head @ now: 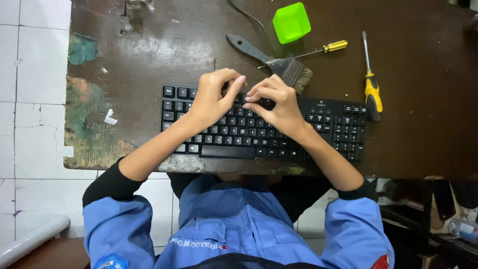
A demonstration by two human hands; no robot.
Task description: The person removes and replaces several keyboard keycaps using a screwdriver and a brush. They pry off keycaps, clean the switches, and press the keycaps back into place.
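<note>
Matt black plastic keyboard (pixel 249 134), worn glossy wooden table (pixel 423 124)

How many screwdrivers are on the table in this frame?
2. A small one lies beside the brush, below the green cup; a larger one lies right of it, handle overlapping the keyboard corner. None seems hidden.

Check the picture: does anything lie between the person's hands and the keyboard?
Nothing visible does. The left hand and right hand are already over the top key rows of the keyboard; the paintbrush lies behind it.
</note>
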